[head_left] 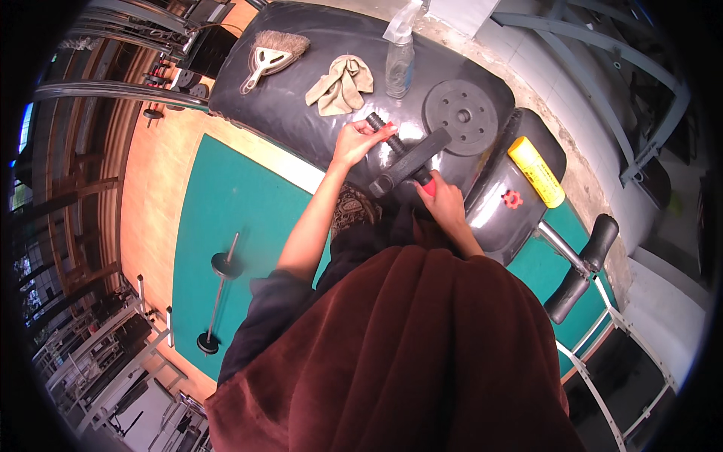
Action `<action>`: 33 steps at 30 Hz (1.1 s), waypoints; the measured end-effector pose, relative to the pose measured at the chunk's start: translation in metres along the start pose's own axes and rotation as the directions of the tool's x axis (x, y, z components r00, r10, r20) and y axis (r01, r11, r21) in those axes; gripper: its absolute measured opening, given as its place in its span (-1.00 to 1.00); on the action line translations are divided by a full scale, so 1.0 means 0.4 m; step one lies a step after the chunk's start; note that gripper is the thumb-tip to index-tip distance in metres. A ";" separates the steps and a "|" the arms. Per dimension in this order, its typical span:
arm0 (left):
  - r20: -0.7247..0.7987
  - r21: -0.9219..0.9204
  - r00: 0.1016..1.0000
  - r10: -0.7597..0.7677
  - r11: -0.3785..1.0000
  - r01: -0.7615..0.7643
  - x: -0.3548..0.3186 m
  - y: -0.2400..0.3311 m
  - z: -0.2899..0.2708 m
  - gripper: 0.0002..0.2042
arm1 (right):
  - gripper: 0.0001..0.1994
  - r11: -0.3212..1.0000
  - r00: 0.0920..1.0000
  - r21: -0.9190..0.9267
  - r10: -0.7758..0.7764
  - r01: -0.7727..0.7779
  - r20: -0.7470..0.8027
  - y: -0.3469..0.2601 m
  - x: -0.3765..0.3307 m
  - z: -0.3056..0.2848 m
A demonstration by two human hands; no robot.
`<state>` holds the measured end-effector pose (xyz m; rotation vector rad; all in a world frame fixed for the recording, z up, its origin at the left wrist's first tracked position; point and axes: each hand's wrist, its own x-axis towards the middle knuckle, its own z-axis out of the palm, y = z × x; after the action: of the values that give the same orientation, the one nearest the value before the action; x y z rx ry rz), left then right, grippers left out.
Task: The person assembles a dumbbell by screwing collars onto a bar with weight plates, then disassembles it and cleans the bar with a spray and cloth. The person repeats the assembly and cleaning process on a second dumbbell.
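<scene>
My right hand is wrapped round the red grip of a dumbbell bar, whose black threaded end points away to the left. One black weight plate sits on the bar, seen nearly edge-on. At the threaded end my left hand is closed, its fingertips pinching a small red collar nut, partly hidden by the fingers. A second weight plate lies flat on the black padded bench, just beyond the bar. Another red star-shaped collar nut rests on the bench's right section.
On the black bench lie a hand brush, a beige cloth, a clear spray bottle and a yellow canister. A loaded barbell is on the green mat. Padded rollers jut out at right.
</scene>
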<state>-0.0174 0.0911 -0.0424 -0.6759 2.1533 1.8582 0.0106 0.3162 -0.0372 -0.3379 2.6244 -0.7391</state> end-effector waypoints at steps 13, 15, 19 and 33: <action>0.246 0.109 0.968 -0.047 0.994 0.021 0.047 -0.007 -0.049 -0.62 | -0.57 0.996 0.997 0.079 -0.042 0.047 -0.065 0.022 -0.008 0.021; 0.205 0.182 0.976 -0.066 0.983 0.028 0.037 0.012 -0.047 -0.57 | -0.57 0.998 0.997 0.067 -0.018 0.023 -0.072 0.018 -0.009 0.024; 0.081 0.324 0.991 -0.105 0.943 0.074 0.002 0.056 -0.042 -0.46 | -0.58 1.000 0.999 -0.024 -0.016 0.016 -0.041 0.015 -0.007 0.023; 0.065 -0.803 0.982 -0.175 0.575 0.156 -0.012 0.018 -0.018 -0.30 | -0.61 1.000 1.000 0.004 -0.006 0.007 -0.015 0.012 -0.015 0.012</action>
<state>-0.0157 0.0856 -0.0329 -1.0027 1.0523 2.6852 0.0175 0.3200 -0.0416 -0.3412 2.6370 -0.7518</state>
